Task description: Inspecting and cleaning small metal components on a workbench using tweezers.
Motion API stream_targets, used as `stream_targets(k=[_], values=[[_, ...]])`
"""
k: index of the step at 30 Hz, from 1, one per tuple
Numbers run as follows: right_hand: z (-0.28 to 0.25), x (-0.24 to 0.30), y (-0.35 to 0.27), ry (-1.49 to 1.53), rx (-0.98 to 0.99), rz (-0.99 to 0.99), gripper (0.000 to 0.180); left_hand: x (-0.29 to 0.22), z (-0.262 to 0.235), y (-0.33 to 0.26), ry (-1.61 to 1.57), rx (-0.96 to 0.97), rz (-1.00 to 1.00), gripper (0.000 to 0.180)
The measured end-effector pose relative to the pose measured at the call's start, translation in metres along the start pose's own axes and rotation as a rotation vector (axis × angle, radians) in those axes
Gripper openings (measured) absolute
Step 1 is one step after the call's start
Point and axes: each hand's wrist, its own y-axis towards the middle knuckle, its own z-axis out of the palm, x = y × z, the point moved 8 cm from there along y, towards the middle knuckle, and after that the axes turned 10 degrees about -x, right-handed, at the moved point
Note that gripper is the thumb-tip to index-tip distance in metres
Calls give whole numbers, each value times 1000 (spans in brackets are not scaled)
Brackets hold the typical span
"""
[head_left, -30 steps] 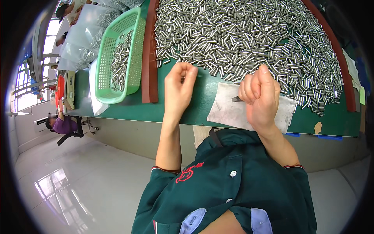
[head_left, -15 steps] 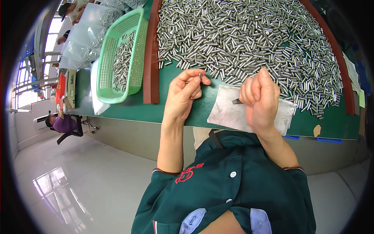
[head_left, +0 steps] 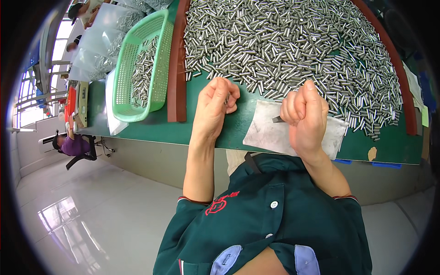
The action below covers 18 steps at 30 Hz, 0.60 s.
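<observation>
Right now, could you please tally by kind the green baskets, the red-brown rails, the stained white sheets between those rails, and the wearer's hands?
Green perforated basket: 1
Red-brown rails: 2
Stained white sheet: 1
Bare hands (left hand, right hand): 2
Total: 6

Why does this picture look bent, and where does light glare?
In the head view, the fisheye lens bends the long reddish rail at right and leaves black corners; in the same view, bright reflections whiten the glossy pale floor at lower left, and highlights streak the silvery metal cylinders.
</observation>
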Motion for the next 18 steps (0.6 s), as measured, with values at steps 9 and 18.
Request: stream_targets(k=[9, 18], values=[[-2, -1, -1, 50, -17, 9, 43, -40, 20, 2, 1315, -370, 735, 28], [-2, 0, 0, 54, -7, 10, 44, -34, 6, 1, 1083, -253, 582, 11]])
